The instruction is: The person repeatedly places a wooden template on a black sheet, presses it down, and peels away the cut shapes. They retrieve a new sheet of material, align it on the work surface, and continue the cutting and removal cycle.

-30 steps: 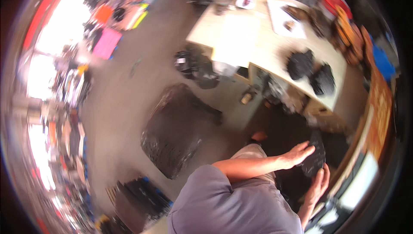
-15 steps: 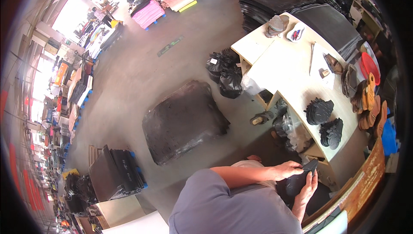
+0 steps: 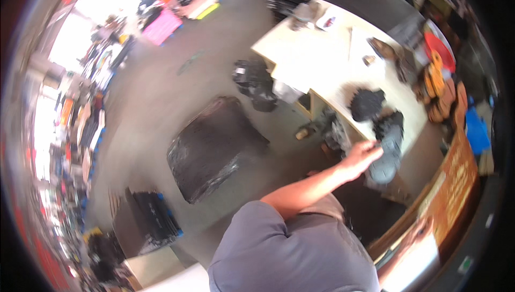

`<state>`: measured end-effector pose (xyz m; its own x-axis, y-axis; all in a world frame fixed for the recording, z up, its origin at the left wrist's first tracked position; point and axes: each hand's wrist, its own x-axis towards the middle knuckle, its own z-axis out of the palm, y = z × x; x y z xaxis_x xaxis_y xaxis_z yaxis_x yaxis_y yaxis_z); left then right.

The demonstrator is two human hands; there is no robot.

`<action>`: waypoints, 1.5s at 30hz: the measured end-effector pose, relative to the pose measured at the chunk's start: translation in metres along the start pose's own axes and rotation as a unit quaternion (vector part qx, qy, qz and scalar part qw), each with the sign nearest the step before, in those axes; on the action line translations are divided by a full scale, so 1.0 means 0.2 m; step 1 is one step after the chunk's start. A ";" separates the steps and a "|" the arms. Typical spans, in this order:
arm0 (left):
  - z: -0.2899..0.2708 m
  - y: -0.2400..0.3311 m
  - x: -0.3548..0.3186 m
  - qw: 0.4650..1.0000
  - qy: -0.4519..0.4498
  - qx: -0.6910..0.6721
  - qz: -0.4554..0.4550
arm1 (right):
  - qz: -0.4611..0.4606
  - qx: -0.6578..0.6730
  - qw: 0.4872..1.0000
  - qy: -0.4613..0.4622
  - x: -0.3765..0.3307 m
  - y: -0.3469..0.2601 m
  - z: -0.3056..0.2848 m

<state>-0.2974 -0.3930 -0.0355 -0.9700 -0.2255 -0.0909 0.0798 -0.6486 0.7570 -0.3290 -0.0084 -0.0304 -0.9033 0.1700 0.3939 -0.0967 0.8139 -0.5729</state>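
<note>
My left hand (image 3: 363,159) grips a dark grey shoe sole (image 3: 387,159) by its edge, with the fingers closed. The sole is over the near corner of the pale table (image 3: 322,56), beside a pile of black soles (image 3: 390,122). A second black pile (image 3: 367,104) lies just beyond it. My right hand (image 3: 422,228) is away to the right, over the worn brown board (image 3: 453,198). Motion blurs its fingers, and I cannot make out whether anything is in them.
Tan sandals and soles (image 3: 434,80) stand along the table's right side, near a red basin (image 3: 440,50). Black bags (image 3: 255,85) sit on the floor left of the table. A dark stack of sheets (image 3: 214,147) lies on the floor at centre.
Both hands were together on the sole. Now my left hand alone has carried it forward to the table corner, while my right hand has let go and moved right. The view has shifted and blurred.
</note>
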 end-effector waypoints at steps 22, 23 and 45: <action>-0.05 -0.13 0.86 0.984 0.013 0.105 -0.142 | 0.040 -0.089 0.993 -0.070 -0.09 -0.14 -0.14; -0.03 -0.18 0.92 0.980 0.021 0.126 -0.150 | 0.041 -0.084 0.993 -0.071 -0.09 -0.14 -0.14; -0.56 0.24 1.28 0.879 0.070 0.467 -0.062 | 0.069 -0.078 0.991 -0.090 -0.07 -0.16 -0.16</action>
<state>-0.5164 -0.5628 -0.0952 -0.9146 -0.3253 -0.2404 -0.3125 0.1911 0.9305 -0.3000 -0.0193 0.0056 -0.9646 0.1952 0.1774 0.0857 0.8680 -0.4892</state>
